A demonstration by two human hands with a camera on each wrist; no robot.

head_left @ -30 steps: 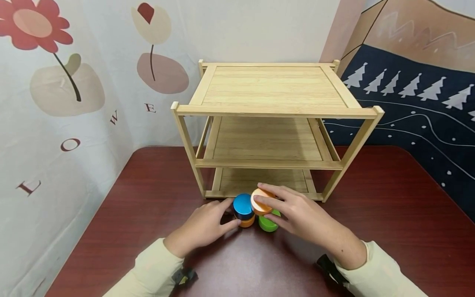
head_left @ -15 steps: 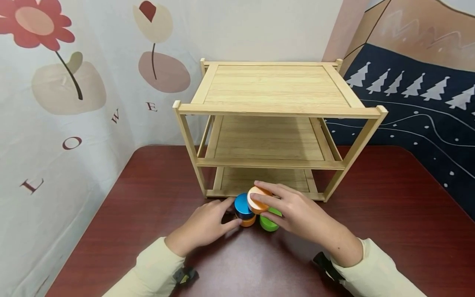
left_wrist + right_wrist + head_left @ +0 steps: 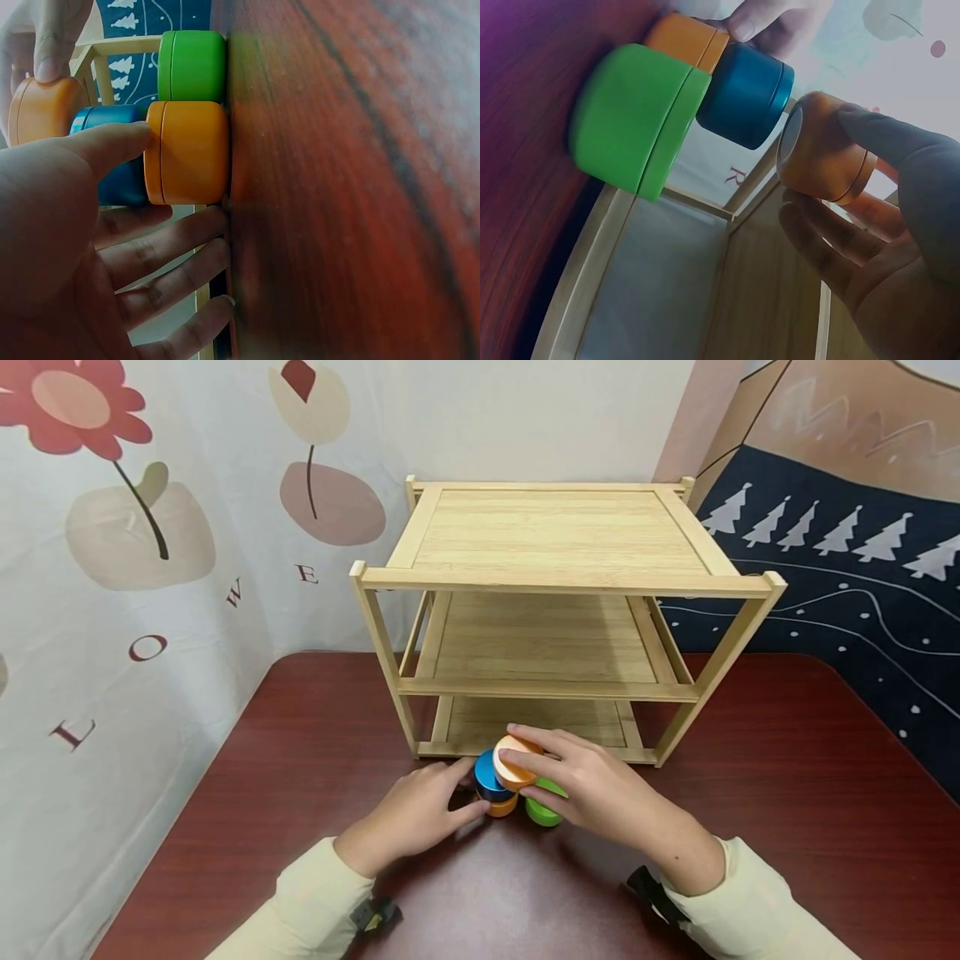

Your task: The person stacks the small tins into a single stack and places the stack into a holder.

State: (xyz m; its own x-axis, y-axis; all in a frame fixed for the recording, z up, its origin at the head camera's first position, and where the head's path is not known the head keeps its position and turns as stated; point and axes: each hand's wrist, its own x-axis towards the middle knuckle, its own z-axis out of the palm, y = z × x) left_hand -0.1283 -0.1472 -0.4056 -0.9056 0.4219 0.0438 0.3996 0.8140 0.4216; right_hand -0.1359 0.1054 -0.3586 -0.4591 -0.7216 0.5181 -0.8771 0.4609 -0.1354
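Observation:
My left hand [image 3: 415,810] steadies a two-tin stack, thumb and index finger on opposite sides, other fingers spread straight. An orange lidded tin [image 3: 191,154] forms the base of this stack, and a blue tin [image 3: 746,96] sits on it. The left thumb touches the orange tin near its lid seam. Between thumb and fingers, my right hand [image 3: 600,785] grips a second orange tin [image 3: 826,146], tilted and raised beside the blue one, overlapping its top in the head view. Beneath the right hand, a green tin [image 3: 543,810] stands on the table, right of the stack.
A three-tier wooden rack [image 3: 555,581] stands right behind the tins, its lower front rail close to them. The dark red table [image 3: 300,735] extends to both sides. Printed cloth [image 3: 225,485] hangs behind and at the left.
My right hand has carried the second orange tin slightly left, further over the blue tin. The left hand stays at the stack. The head view has shifted a little.

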